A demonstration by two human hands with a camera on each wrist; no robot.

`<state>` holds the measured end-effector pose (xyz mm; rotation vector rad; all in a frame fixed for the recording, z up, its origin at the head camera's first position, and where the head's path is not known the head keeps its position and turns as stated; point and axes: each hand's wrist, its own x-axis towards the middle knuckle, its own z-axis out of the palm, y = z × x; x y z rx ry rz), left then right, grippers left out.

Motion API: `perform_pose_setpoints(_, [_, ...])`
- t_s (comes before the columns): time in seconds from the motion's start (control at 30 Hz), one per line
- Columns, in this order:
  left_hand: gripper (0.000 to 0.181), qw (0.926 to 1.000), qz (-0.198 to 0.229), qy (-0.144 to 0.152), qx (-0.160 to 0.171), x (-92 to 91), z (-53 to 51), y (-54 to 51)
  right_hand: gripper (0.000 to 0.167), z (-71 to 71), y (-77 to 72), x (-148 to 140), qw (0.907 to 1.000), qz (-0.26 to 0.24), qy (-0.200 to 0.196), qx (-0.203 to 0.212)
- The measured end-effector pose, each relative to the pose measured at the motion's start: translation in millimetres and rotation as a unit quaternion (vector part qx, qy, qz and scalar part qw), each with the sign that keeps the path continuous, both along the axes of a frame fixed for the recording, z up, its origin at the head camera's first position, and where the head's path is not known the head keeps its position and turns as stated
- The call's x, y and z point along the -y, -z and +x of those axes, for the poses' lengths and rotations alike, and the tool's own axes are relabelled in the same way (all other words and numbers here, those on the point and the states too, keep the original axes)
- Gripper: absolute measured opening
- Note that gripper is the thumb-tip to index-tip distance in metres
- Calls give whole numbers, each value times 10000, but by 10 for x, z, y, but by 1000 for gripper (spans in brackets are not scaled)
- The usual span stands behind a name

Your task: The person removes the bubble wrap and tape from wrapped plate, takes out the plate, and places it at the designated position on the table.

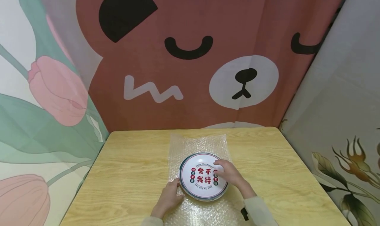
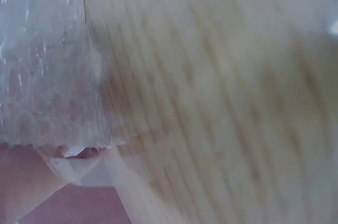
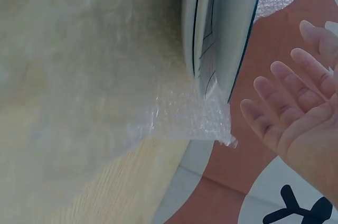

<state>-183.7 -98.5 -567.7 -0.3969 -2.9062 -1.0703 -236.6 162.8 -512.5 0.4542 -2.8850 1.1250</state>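
A round white plate [image 1: 203,196] with red and black lettering and a dark blue-green rim lies face up on a sheet of bubble wrap [image 1: 184,147]. More than one plate layer [image 3: 211,49] shows edge-on in the right wrist view. At its left rim is my left hand [image 1: 170,196], its fingertips close to or touching the edge and its thumb apart; below them is the wrap. Over the plate's right side, my right hand [image 1: 231,174] has spread fingers covering part of the print. In the right wrist view its palm and loose fingers [image 3: 282,97] hold nothing.
The wood-grain table [image 1: 127,166] extends on both sides of the bubble wrap. A hanging cloth with a bear face [image 1: 190,114] stands behind it, with flowered cloths [image 1: 57,91] at the sides. A small black piece [image 1: 244,214] shows by the right sleeve.
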Motion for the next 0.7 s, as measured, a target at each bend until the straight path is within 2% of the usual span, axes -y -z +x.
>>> perform_pose_setpoints(0.27, [62, 10000, -25, 0, -1, 13, 7, 26, 27, 48, 34, -105, 9997, 29, 251, -78])
perform_pose_setpoints(0.5, [62, 9999, 32, 21, 123, 23, 11, 35, 29, 43, 88, -176, 9967, 509, 631, -85])
perform_pose_setpoints(0.7, [62, 10000, 5, 34, -18, 18, 13, 25, 30, 44, 100, -200, 9947, 597, 833, -43])
